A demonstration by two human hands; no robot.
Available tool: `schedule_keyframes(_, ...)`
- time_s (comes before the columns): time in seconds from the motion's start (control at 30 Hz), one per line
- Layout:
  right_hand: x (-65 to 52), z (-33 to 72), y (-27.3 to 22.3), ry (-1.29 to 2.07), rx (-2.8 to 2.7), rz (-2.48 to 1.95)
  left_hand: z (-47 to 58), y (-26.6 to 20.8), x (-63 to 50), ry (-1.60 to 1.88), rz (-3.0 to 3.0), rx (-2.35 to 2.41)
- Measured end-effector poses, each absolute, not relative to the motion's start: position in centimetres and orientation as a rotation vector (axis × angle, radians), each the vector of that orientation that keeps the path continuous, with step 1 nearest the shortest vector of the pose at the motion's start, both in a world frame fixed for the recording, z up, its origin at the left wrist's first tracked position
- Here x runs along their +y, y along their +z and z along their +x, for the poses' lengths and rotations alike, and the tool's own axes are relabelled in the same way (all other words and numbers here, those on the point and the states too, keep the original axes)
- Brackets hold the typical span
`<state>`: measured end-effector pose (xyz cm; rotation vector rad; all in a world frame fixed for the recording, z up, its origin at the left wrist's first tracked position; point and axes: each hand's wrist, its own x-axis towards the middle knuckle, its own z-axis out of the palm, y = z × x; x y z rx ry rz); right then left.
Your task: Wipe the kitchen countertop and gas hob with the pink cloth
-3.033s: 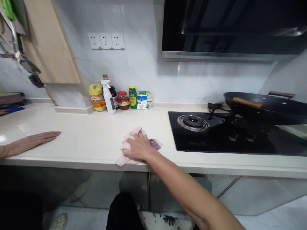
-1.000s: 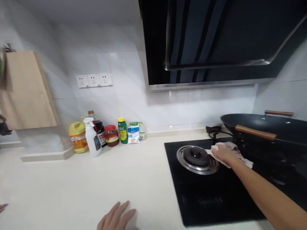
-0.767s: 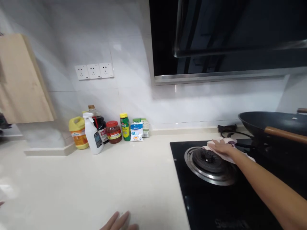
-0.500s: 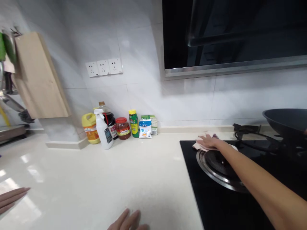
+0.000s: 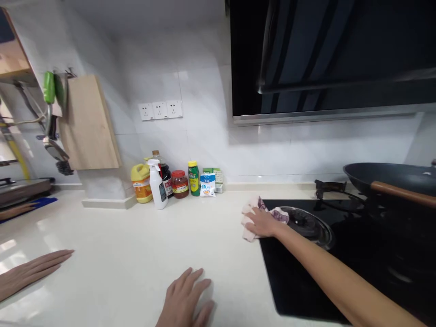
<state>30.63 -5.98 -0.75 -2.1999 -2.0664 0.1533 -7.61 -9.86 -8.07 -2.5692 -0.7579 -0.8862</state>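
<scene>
My right hand (image 5: 261, 222) presses a pale pink cloth with purple patches (image 5: 250, 232) down where the white counter meets the black glass hob (image 5: 282, 290). Its fingers lie over the cloth, and part of the cloth reaches the hob's round metal burner (image 5: 322, 231). At the bottom centre my left hand (image 5: 184, 295) is open, palm down over the white counter (image 5: 129, 254), fingers apart and holding nothing.
Another person's hand (image 5: 37, 272) lies flat at the left, near a blue cloth (image 5: 46, 202). Along the wall stand a spray bottle (image 5: 157, 186), a red-lidded jar (image 5: 180, 184) and several other containers. A wok (image 5: 391, 175) sits at the right, under the range hood (image 5: 323, 59).
My right hand has drawn the cloth left and toward me, from behind the burner to the hob's left edge. More of my left hand shows. The camera view has shifted.
</scene>
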Motion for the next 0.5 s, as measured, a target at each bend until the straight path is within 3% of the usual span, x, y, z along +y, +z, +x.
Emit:
schedule_keyframes(0.33, -23.1, 24.6, -1.1, 0.137, -2.172, -1.725, -6.6, -5.6, -11.7, -0.731, -2.812, -1.17)
schedule_keyframes(0.5, -27.6, 28.4, -2.0, 0.075, -1.989, -1.842, -6.5, -5.4, -11.7, -0.726, -2.836, -1.232)
